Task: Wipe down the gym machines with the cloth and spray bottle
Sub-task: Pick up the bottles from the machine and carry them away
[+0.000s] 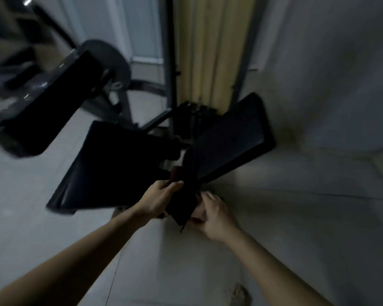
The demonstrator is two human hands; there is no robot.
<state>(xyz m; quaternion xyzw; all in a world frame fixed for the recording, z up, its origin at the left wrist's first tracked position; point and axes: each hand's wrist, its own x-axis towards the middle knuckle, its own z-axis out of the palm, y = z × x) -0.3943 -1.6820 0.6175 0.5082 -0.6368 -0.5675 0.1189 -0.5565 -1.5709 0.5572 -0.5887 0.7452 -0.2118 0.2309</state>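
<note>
Pale tiled floor [296, 250]; brownish stain [241, 294] near bottom edge; yellowish curtain [208, 51], possibly, top centre; grey wall [329, 62] right.

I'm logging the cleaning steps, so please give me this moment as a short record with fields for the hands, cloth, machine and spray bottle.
left hand: grips the upper edge of the dark cloth
right hand: at the cloth's lower right edge; grip too blurred to tell
dark cloth: held between both hands, just in front of the machine's pads
machine: black left pad and black right pad angled apart; third pad further left
spray bottle: not in view
image: motion-blurred, dim
</note>
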